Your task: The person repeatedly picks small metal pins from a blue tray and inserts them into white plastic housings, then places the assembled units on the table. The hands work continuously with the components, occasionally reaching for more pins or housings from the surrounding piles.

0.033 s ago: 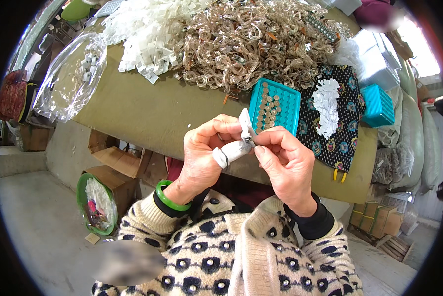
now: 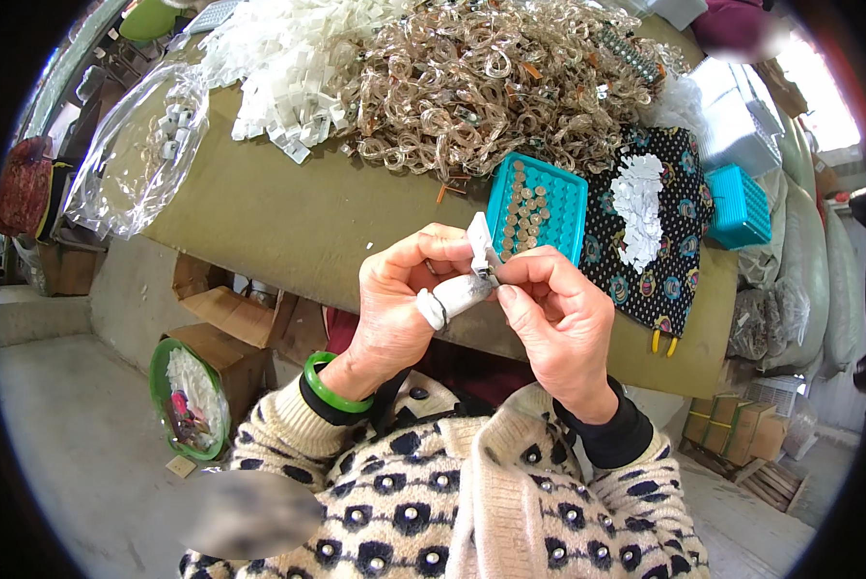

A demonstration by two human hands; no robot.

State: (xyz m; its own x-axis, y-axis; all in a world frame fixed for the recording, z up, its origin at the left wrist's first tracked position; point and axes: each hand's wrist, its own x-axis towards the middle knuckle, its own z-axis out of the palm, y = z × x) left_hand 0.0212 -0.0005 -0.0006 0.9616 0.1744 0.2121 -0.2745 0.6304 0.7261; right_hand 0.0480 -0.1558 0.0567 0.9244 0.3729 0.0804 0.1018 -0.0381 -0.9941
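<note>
My left hand grips a small white plastic case between thumb and fingers, held over the table's near edge. A white cover, banded with a dark ring, wraps one of its fingers. My right hand is closed in a pinch at the lower end of the case, where a small dark part shows; what its fingertips hold is mostly hidden. Just beyond the hands lies a teal tray with several round coin-shaped pieces in its pockets.
A large heap of coiled clear wires and a pile of white plastic cases cover the far table. White flat pieces lie on a dark patterned cloth. Teal trays stand right; a green basket sits lower left.
</note>
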